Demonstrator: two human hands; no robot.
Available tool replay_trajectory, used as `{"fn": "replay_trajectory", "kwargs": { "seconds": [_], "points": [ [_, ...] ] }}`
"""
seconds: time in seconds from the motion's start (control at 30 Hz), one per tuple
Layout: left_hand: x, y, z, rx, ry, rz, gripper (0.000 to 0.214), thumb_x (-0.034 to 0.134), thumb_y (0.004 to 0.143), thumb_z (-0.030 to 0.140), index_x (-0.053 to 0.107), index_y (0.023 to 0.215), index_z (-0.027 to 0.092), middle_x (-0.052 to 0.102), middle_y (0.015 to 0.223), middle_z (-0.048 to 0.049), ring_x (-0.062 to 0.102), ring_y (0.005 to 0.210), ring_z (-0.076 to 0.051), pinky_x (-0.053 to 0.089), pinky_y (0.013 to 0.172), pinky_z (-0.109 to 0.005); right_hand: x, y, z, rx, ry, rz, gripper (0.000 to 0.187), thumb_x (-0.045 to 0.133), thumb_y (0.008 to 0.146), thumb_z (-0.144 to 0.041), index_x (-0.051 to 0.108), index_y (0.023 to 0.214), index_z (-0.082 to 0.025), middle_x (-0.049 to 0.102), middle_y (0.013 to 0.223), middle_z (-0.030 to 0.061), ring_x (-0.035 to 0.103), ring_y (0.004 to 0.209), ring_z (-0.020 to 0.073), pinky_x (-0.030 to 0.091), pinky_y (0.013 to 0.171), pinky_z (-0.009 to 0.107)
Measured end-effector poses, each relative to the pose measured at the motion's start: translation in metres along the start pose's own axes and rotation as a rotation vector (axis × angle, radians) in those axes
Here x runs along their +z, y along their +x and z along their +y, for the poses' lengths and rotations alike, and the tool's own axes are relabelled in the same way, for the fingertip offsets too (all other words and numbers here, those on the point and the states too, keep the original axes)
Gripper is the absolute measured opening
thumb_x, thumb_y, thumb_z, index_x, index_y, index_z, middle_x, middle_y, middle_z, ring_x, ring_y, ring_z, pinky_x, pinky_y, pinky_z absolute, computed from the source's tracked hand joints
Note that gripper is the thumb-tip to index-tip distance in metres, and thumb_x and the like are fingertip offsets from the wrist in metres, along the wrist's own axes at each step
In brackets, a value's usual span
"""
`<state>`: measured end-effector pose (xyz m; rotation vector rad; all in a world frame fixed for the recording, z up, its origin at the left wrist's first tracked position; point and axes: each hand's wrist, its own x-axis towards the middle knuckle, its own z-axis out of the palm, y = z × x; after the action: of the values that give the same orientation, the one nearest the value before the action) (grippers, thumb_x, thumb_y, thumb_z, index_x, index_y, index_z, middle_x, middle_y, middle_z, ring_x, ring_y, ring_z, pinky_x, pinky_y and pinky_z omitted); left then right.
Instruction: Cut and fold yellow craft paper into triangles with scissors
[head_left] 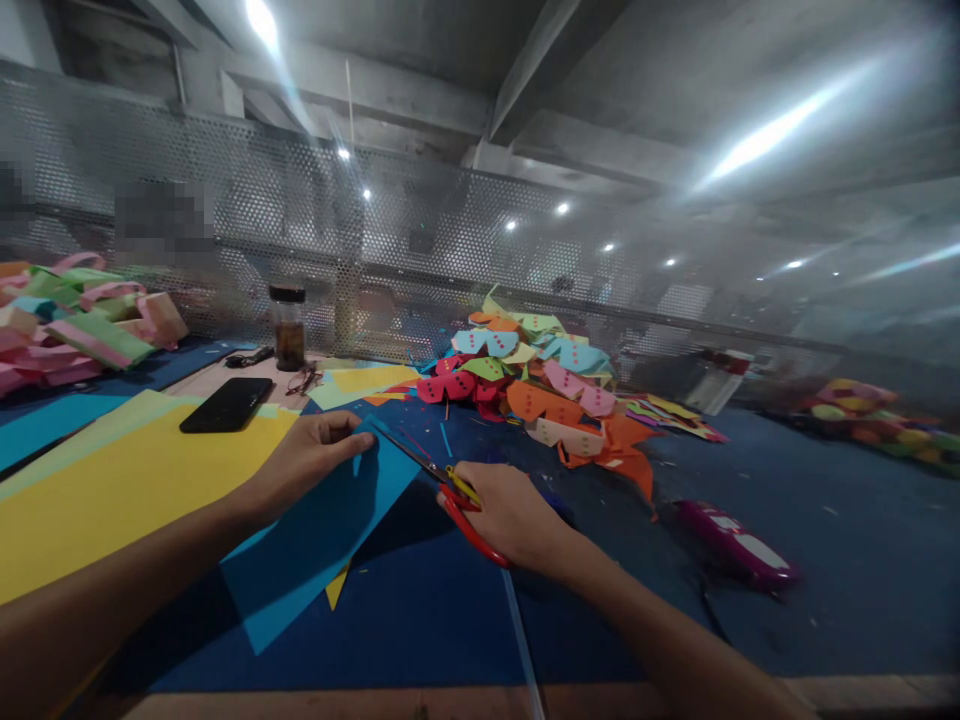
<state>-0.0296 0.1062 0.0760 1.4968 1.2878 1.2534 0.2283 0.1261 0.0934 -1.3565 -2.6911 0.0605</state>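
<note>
Left hand (322,450): fingers curled, thumb and fingers pinched closed on the upper end of the blue paper (322,545). Right hand (517,515): fingers wrapped closed around the red and yellow handles of the scissors (454,497). Scissors sit between the hands, blades at the paper's upper right edge, tips toward the left hand; blade gap too small to tell. Scissors' long axis runs from the right hand up-left, away from the wearer. Blue paper is front-centre over the dark blue table surface (420,640), long axis slanting from near lower left to far upper right, near end toward the wearer. Yellow scrap (337,588) pokes out beneath it. Yellow sheet (150,490) left, black phone (227,405) on top.
</note>
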Motion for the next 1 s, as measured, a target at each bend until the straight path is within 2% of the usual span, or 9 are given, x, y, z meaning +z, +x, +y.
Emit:
{"fn": "replay_trajectory", "kwargs": {
  "seconds": [0.4, 0.67, 1.0],
  "points": [
    [0.0008, -0.0006, 0.0031, 0.015, -0.006, -0.004, 0.039, 0.073, 0.075, 0.053, 0.052, 0.066, 0.021, 0.042, 0.054, 0.0068, 0.034, 0.047, -0.008, 0.023, 0.043, -0.021, 0.0025, 0.0011, 0.0031, -0.016, -0.018, 0.007, 0.029, 0.052, 0.096, -0.043, 0.063, 0.087, -0.018, 0.071, 0.082, 0.0068, 0.060, 0.070, 0.0167, 0.023, 0.060, 0.028],
    [-0.0001, -0.0036, 0.0045, -0.016, -0.034, -0.018, 0.041, 0.073, 0.075, 0.056, 0.054, 0.069, 0.020, 0.049, 0.056, 0.0057, 0.043, 0.048, -0.010, 0.028, 0.045, -0.021, 0.0038, 0.0008, 0.0045, -0.011, -0.019, 0.003, 0.027, 0.055, 0.096, -0.042, 0.064, 0.088, -0.018, 0.072, 0.083, 0.0069, 0.061, 0.071, 0.0164, 0.023, 0.060, 0.028],
    [-0.0010, -0.0003, -0.0015, -0.010, -0.018, -0.023, 0.040, 0.072, 0.076, 0.056, 0.054, 0.069, 0.021, 0.048, 0.055, 0.0060, 0.040, 0.047, -0.010, 0.026, 0.046, -0.021, 0.0009, 0.0008, -0.0003, 0.002, 0.001, -0.015, 0.025, 0.054, 0.096, -0.041, 0.061, 0.088, -0.018, 0.070, 0.084, 0.0064, 0.062, 0.076, 0.0172, 0.025, 0.059, 0.026]
  ]
}}
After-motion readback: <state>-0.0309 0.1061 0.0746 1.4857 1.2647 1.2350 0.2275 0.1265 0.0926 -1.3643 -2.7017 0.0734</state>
